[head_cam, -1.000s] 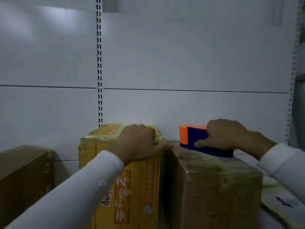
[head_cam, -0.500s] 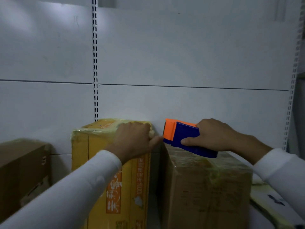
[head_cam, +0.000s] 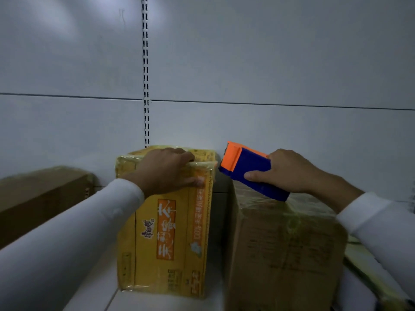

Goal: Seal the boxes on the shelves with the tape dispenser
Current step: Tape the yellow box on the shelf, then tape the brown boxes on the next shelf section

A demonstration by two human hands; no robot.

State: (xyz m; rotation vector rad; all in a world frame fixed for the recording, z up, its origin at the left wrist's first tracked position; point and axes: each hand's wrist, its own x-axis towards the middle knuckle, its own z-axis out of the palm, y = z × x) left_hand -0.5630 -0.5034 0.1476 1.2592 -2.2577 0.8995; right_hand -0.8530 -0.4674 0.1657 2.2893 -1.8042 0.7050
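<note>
Head view: tape dispenser [head_cam: 251,170] now tilted nose-up, orange blade end lifted off brown box [head_cam: 285,250], shifted toward yellow box [head_cam: 166,223] versus half second ago; judge: tape run on brown box finishing, yellow box next. Right hand [head_cam: 289,170] grip curled round dispenser. Left hand [head_cam: 167,172] fingers hooked over yellow box top edge. Both boxes closed on shelf [head_cam: 143,303], film-wrapped; contents not visible

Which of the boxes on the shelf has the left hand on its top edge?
The yellow box in the middle, with printed red characters. The left hand grips its top edge; the plain brown boxes either side are not held.
</note>
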